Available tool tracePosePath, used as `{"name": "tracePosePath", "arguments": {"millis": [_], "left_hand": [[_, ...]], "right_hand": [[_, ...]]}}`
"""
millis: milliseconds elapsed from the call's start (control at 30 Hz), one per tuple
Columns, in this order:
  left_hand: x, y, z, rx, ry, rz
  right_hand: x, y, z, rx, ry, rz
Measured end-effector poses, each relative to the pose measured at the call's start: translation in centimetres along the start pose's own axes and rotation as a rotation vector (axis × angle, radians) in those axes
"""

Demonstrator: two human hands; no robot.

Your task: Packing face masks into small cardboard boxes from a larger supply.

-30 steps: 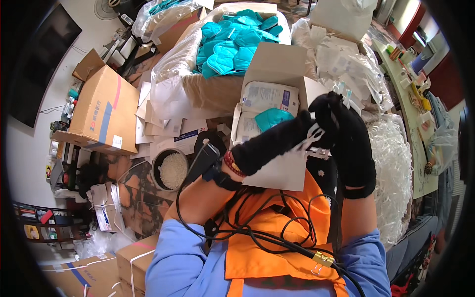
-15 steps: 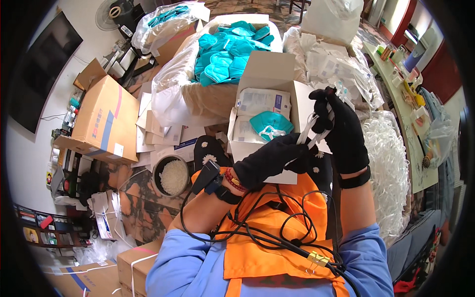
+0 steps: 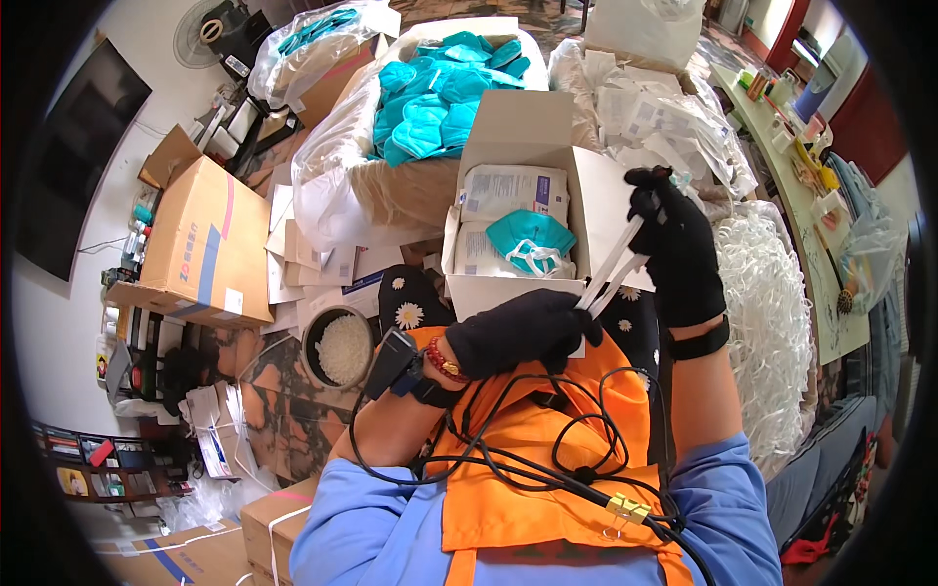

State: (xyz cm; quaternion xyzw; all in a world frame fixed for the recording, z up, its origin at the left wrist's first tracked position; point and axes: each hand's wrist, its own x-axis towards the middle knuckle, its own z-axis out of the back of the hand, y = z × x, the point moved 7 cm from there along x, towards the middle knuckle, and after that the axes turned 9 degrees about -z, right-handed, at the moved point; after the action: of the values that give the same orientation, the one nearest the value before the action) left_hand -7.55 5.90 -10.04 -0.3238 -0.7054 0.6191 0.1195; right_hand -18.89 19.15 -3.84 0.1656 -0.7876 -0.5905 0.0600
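Observation:
Both my hands wear black gloves. White elastic straps [image 3: 614, 266] stretch tight between them. Low in front of my orange apron [image 3: 547, 488], my left hand [image 3: 518, 330] pinches the lower ends. Higher and to the right, my right hand [image 3: 681, 249] grips the upper ends in closed fingers. Just beyond my left hand an open white carton [image 3: 518, 293] sits at my lap. It holds white printed packets [image 3: 515, 192], and a teal face mask [image 3: 531, 237] with white straps lies on top.
A plastic-lined box [image 3: 391, 195] heaped with teal masks [image 3: 445, 103] stands beyond the carton. To the right lie a large pile of white straps [image 3: 762, 322] and a box of white packets [image 3: 645, 112]. A bowl of white bits [image 3: 342, 352] and a brown carton [image 3: 205, 239] are left.
My hands have drawn farther apart: the left moved down toward me, and the right stays up. The straps between them now run longer and straighter.

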Motion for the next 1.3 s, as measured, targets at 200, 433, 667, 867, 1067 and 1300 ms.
{"name": "tracePosePath", "arguments": {"millis": [200, 433, 667, 867, 1067, 1300], "left_hand": [[-2.7, -2.5, 2.3, -0.190, -0.264, -0.337], [-2.1, -2.7, 7.9, 0.058, -0.570, -0.717], [4.0, -0.2, 2.2, 0.250, -0.504, -0.587], [3.3, -1.2, 1.5, 0.431, -0.473, -0.541], [3.9, 0.2, 0.4, -0.546, -0.408, -0.417], [2.4, -0.8, 0.1, -0.204, -0.334, -0.270]], "right_hand": [[0.0, 1.0, 3.2, 0.223, -0.239, 0.011], [0.7, -1.2, 4.9, 0.698, -0.039, -0.026], [-1.4, -3.0, -3.1, 0.437, -0.022, -0.148], [-0.9, -3.5, -2.1, 0.235, -0.114, -0.022], [-0.6, -4.1, -1.9, 0.241, -0.149, 0.006], [0.1, -3.3, 0.4, 0.208, -0.126, 0.019]]}}
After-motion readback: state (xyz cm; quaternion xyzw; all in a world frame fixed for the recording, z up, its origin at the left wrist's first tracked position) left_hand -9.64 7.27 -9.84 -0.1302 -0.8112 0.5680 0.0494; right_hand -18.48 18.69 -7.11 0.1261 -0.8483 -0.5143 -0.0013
